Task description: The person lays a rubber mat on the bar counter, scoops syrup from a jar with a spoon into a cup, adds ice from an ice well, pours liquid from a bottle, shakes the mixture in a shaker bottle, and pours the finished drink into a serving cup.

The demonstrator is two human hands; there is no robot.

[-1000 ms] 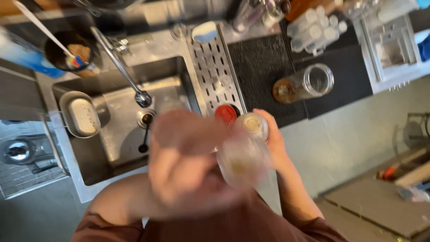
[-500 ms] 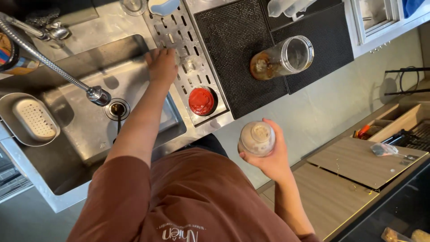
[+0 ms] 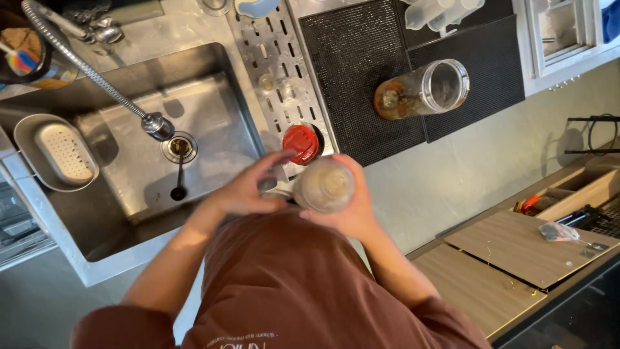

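Glass jar (image 3: 324, 185), cloudy with some pale residue inside, is sitting in the right hand (image 3: 349, 210), which is wrapping around it from below, right at the near edge of the counter. Left hand (image 3: 248, 187) is coming in from the left with fingers spread, fingertips just beside the jar's rim; it's blurry, so can't tell if it's actually touching the glass. Hands are close together, basically.

Just beyond the jar, a red lid (image 3: 301, 143) is lying flat on the perforated metal drainboard (image 3: 261, 48). Further right, another clear jar (image 3: 421, 89) is lying on its side on the black mat (image 3: 352, 71), with brownish gunk sitting at its bottom end.

Over on the left, the steel sink (image 3: 213, 116) is holding a dark spoon-like thing (image 3: 179, 184) near the drain (image 3: 179, 147), with the spring faucet head (image 3: 157, 126) hanging just over it. A metal tray with a white perforated insert (image 3: 57, 153) is sitting at the sink's left edge.
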